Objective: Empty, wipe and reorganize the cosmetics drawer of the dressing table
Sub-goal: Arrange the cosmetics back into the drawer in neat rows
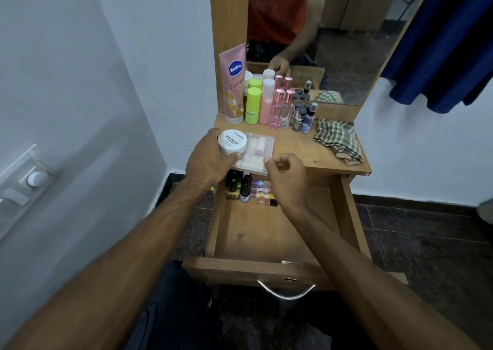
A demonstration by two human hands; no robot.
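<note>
Currently the drawer (266, 232) is sitting pulled out at frame center, holding small bottles (241, 187) packed at its back left. Left hand (210, 160) is gripping a white nail polish remover jar (231, 141) and a clear plastic case (256, 152) on the tabletop (298, 147); right hand (286, 173) is pinching the case's near edge, fingers curled.

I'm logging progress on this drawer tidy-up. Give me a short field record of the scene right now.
left hand: left hand holds round white nail polish remover tub on clear flat plastic case
right hand: right hand pinches the case's front edge
drawer: open wooden drawer, small bottles at its back, front part bare
tabletop: pink Vaseline tube, checked green cloth
</note>
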